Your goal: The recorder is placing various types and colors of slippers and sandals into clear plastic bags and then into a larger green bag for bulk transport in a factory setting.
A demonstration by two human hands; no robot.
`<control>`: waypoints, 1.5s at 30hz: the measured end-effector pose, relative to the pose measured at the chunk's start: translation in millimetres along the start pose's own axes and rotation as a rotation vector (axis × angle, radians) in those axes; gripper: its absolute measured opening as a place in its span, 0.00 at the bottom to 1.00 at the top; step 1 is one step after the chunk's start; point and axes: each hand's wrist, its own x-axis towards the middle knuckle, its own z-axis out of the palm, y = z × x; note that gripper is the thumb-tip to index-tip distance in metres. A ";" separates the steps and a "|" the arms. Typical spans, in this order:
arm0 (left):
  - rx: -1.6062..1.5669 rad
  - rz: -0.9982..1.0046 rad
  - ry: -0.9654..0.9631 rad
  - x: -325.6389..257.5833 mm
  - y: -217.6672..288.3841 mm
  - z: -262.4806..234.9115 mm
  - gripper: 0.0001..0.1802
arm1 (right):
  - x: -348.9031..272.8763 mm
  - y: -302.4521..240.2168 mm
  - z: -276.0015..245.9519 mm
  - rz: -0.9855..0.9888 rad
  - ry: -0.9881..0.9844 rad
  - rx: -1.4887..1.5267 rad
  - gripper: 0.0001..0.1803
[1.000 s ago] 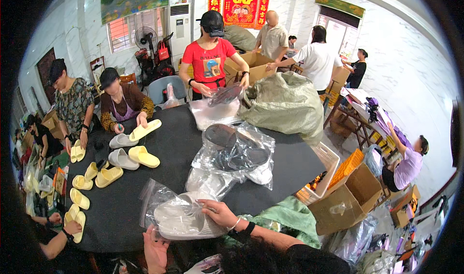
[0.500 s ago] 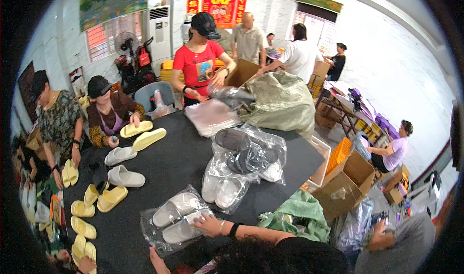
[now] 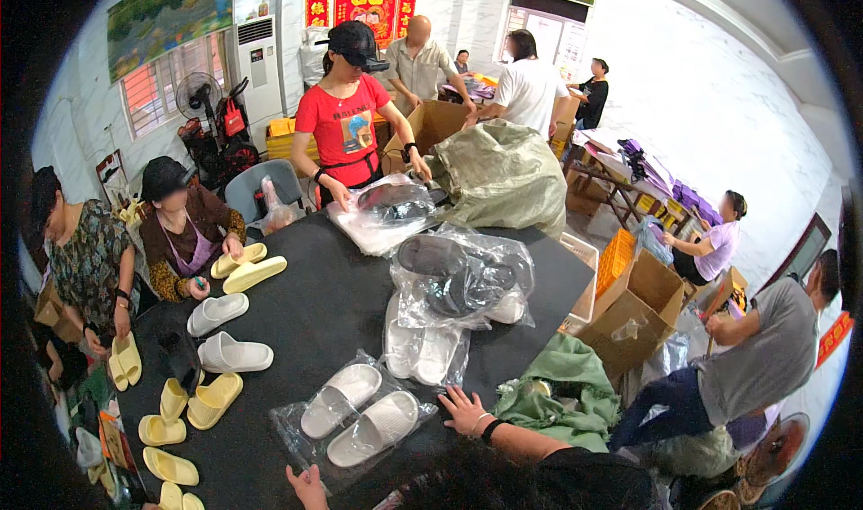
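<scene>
A clear plastic bag with a pair of white slide slippers (image 3: pixel 374 429) lies on the black table (image 3: pixel 306 317) before me. My left hand (image 3: pixel 307 489) is at the bag's near left corner, fingers apart; only part of it shows. My right hand (image 3: pixel 464 411) rests just right of the bag, its fingers spread on the tabletop, with nothing in it. Beyond it lies another bag of white slippers (image 3: pixel 419 348), partly under bagged black slippers (image 3: pixel 463 272).
A co-worker in a red shirt (image 3: pixel 346 123) handles bagged black slippers (image 3: pixel 395 201) across the table. Loose yellow slides (image 3: pixel 216 400) and white slides (image 3: pixel 235 353) line the left side. A green sack (image 3: pixel 562 384) and a cardboard box (image 3: pixel 640 312) stand at the right.
My right hand has moved off the bagged white slippers, rightward onto the table. The co-worker in red has set bagged black slippers down on the plastic bags. A person at right now stands more in view.
</scene>
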 end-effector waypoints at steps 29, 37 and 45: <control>-0.090 -0.094 -0.237 51.5 -35.1 -7.8 0.09 | 16.6 1.4 5.6 0.075 -0.072 -0.031 0.45; -0.085 -0.160 -0.340 55.2 -23.6 -11.1 0.11 | 8.0 -0.7 -6.2 0.123 -0.184 0.101 0.46; -0.260 -0.216 -0.321 64.9 -28.9 -11.7 0.14 | 7.5 -2.0 -3.3 0.112 -0.133 0.187 0.44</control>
